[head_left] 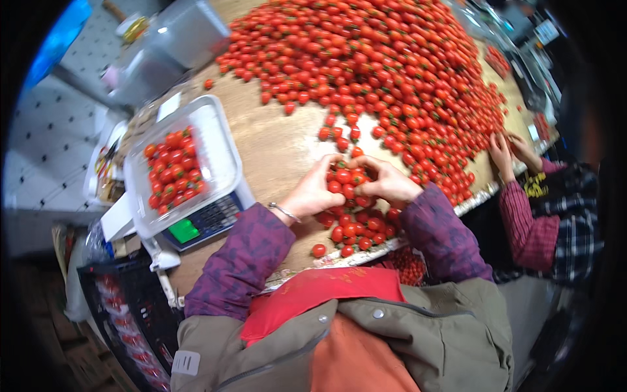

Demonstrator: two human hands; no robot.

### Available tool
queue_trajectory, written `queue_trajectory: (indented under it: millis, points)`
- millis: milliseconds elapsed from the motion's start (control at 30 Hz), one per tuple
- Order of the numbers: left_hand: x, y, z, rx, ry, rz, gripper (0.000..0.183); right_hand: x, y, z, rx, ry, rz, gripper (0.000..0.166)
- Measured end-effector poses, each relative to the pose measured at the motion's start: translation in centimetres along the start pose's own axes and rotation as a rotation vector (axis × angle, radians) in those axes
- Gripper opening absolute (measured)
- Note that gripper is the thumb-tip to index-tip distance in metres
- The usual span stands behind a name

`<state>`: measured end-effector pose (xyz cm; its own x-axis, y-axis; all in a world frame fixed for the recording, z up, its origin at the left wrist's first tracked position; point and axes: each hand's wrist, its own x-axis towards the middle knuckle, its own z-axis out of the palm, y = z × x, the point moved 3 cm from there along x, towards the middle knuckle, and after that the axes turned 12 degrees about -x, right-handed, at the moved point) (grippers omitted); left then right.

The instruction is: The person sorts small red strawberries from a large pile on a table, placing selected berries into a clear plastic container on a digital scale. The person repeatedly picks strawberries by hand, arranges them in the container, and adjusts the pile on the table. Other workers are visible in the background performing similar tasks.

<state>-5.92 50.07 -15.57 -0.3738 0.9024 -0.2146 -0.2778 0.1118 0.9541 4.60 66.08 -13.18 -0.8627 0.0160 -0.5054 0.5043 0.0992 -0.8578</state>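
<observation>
My left hand (313, 190) and my right hand (389, 180) curve around a cluster of cherry tomatoes (347, 182) on the wooden tabletop (267, 137). Fingertips and thumbs press in from both sides, and parts of the cluster are hidden by them. More loose cherry tomatoes (363, 229) lie between my wrists and the table's near edge. Beyond my fingers spreads a large heap of red cherry tomatoes (372, 54) with green stems. Left of my hands, a clear plastic box (139, 193) partly filled with cherry tomatoes (171, 169) rests on the white pan (215, 117) of a digital scale (210, 220).
Translucent plastic bins (188, 36) stand at the back left. A black crate (142, 313) with packed tomatoes sits below left. On the right, another person's hands (502, 154) touch the heap's edge. Red tomatoes (409, 267) show below the table edge. One tomato (208, 84) lies apart.
</observation>
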Motion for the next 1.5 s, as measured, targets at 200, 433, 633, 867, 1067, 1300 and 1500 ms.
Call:
queue_trajectory:
  millis: [200, 433, 633, 867, 1067, 1300, 1500]
  points:
    - [-4.8, 8.7, -1.8, 0.180, 0.153, 0.152, 0.075, -0.7, -9.0, 2.5, 0.113, -0.049, -0.078, 0.047]
    - [-14.3, 18.4, -9.6, 0.133, 0.383, 0.158, 0.073, 5.0, -21.0, 10.4, -0.129, -0.242, -0.347, 0.044]
    - [-19.5, 19.9, -17.4, 0.325, 0.574, 0.089, 0.080, 11.1, -24.8, 17.7, -0.076, -0.343, -0.464, 0.057]
    - [-20.4, 17.2, -21.9, 0.650, 0.729, 0.099, 0.059, 12.0, -24.0, 17.5, -0.199, -0.252, -0.413, 0.048]
    - [-19.8, 16.9, -20.1, 0.897, 0.788, 0.171, 0.033, 12.5, -21.5, 13.3, -0.040, -0.075, -0.353, 0.026]
    - [-19.6, 16.2, -16.8, 0.580, 0.515, 0.073, 0.019, 15.1, -15.6, 10.4, -0.408, 0.105, -0.291, 0.031]
    - [-20.8, 18.0, -18.1, 0.582, 0.763, 0.292, 0.015, 15.6, -10.0, 11.6, -0.930, 0.036, -0.659, 0.044]
